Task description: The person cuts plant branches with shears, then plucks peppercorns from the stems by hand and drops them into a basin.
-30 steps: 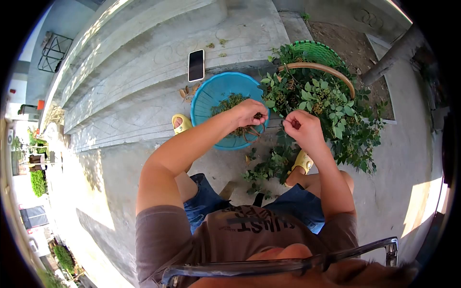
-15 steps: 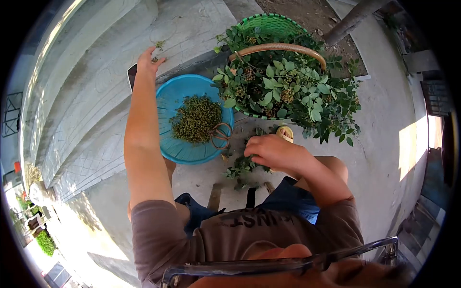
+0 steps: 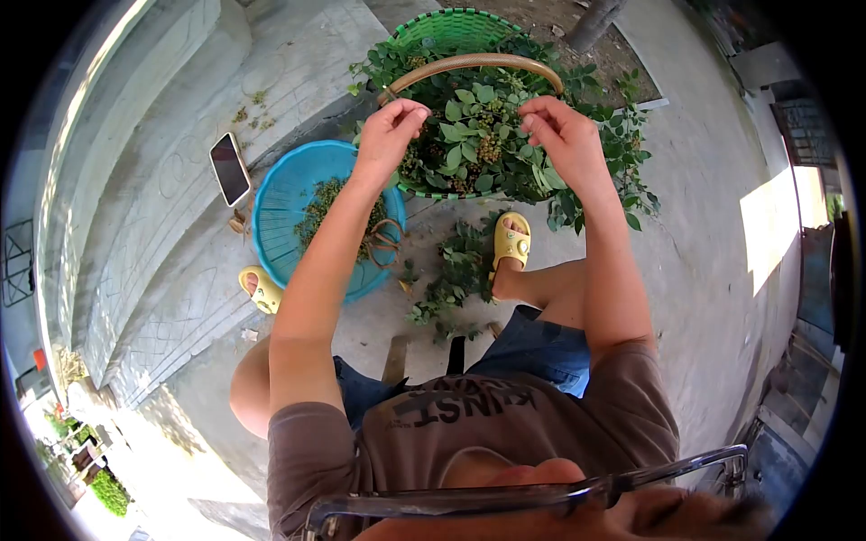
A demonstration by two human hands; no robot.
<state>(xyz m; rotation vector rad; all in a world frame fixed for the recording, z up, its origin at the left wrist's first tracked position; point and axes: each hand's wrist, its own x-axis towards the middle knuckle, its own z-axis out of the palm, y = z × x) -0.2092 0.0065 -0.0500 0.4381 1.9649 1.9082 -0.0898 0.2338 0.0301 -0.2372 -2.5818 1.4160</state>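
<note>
A green woven basket [image 3: 451, 29] with a brown arched handle [image 3: 478, 61] holds leafy branches [image 3: 469, 117] with small berry clusters [image 3: 488, 148]. My left hand [image 3: 392, 135] is over the basket's left side by the handle, its fingers curled against the thumb; anything between them is hidden. Over the right part of the foliage, my right hand [image 3: 561, 135] has thumb and fingertips close together among the leaves; what they pinch is too small to name. The blue basin [image 3: 275, 212], left of the basket, contains a heap of small green-brown berries [image 3: 317, 209], partly covered by my left forearm.
A phone [image 3: 230, 169] lies on the concrete step [image 3: 194, 117], near small berry sprigs [image 3: 257, 97]. Leafy cuttings [image 3: 460, 270] are on the ground between my feet in yellow clogs. A brown loop [image 3: 385, 243] rests at the basin's right rim. A post rises beyond the basket.
My left hand has gone from the step beside the phone to the basket. My right hand has risen from the ground cuttings to the basket foliage. The view has shifted right.
</note>
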